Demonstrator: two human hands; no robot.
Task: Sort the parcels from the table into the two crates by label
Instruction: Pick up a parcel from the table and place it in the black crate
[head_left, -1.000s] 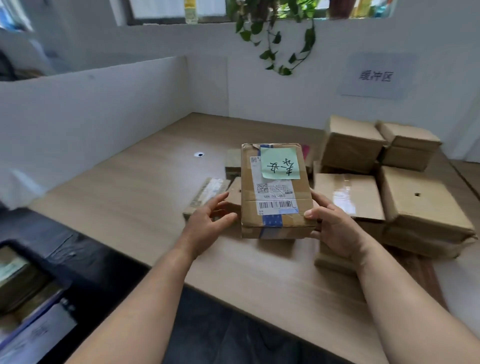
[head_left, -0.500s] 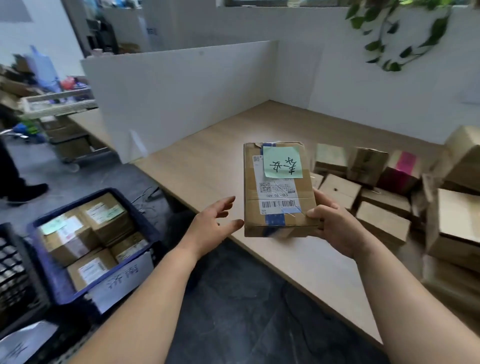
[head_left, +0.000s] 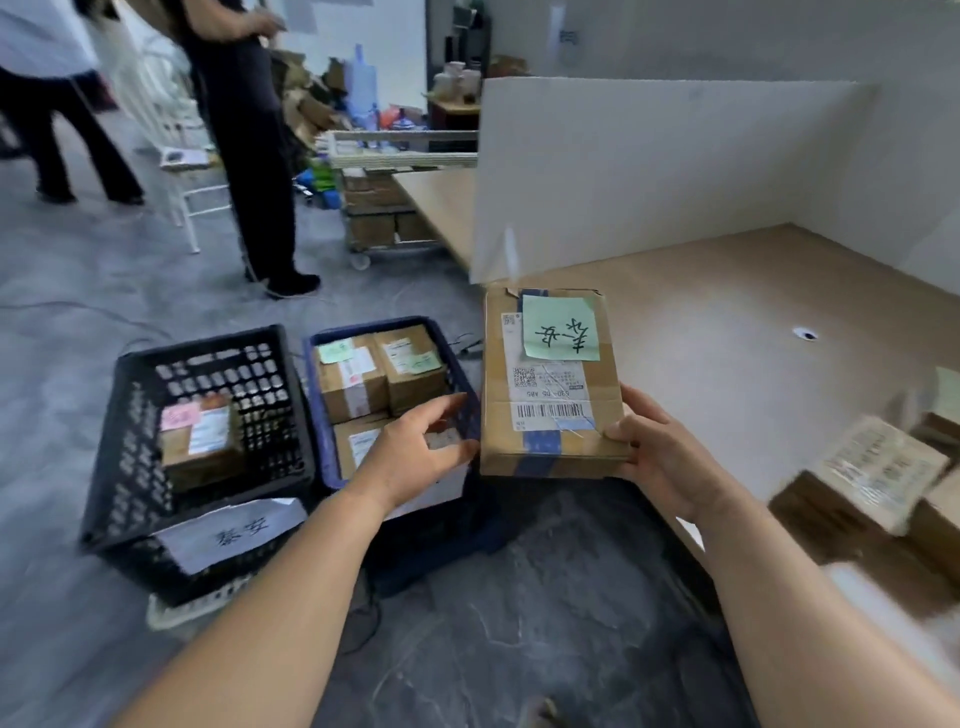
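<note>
A flat cardboard parcel (head_left: 550, 384) with a green note and a white shipping label hangs in the air at the table's near-left edge. My right hand (head_left: 654, 457) grips its lower right corner. My left hand (head_left: 415, 457) is beside its left edge with fingers spread, and I cannot tell if it touches. On the floor to the left stand a blue crate (head_left: 318, 415) holding several green-noted parcels and a black crate (head_left: 130, 441) holding one pink-noted parcel (head_left: 200, 441). More parcels (head_left: 878, 467) lie on the table (head_left: 727, 312) at the right.
A white divider panel (head_left: 649, 166) stands along the table's left edge. A paper sign (head_left: 234, 530) hangs on the black crate's front. Two people (head_left: 249, 145) stand on the grey floor at the far left, beside a cart (head_left: 384, 208) loaded with boxes.
My view has swung left, bringing both crates into sight. The parcel has travelled from above the table to its near-left edge, still in my right hand; my left hand has come off its side.
</note>
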